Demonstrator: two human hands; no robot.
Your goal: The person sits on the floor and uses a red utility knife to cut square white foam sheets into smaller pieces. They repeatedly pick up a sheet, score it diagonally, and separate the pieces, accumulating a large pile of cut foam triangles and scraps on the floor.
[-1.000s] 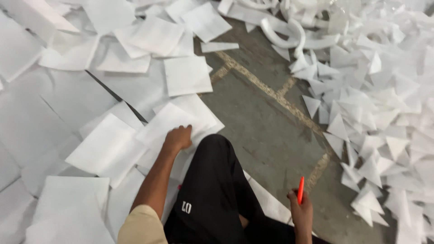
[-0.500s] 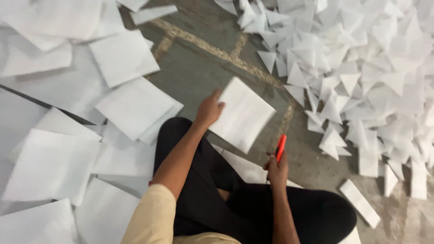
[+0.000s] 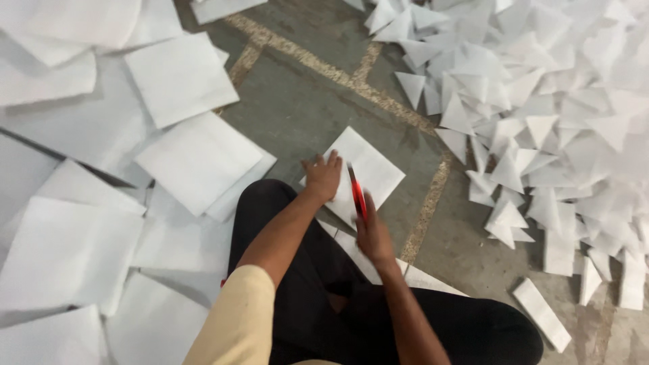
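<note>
The right hand (image 3: 373, 233) is closed around a red cutter (image 3: 356, 192), fingers wrapped on its lower end while the slim body sticks out from the fist toward the top of the frame. The left hand (image 3: 323, 177) lies flat with fingers spread, pressing down on the left part of a white square sheet (image 3: 372, 169) at the centre of the frame, on the grey floor (image 3: 304, 115).

The sheet sits as a diamond, one corner pointing up the frame and one down toward the person's black-clad knee (image 3: 270, 203). The cutter's long axis runs nearly up and down the picture, tilted slightly to the upper left, and lies over the sheet just right of the left hand. So the sheet is directly ahead of the right hand, with the left hand touching it on the other side of the tool.

A heap of white triangles (image 3: 541, 115) fills the upper right; uncut white squares (image 3: 182, 81) cover the left.
</note>
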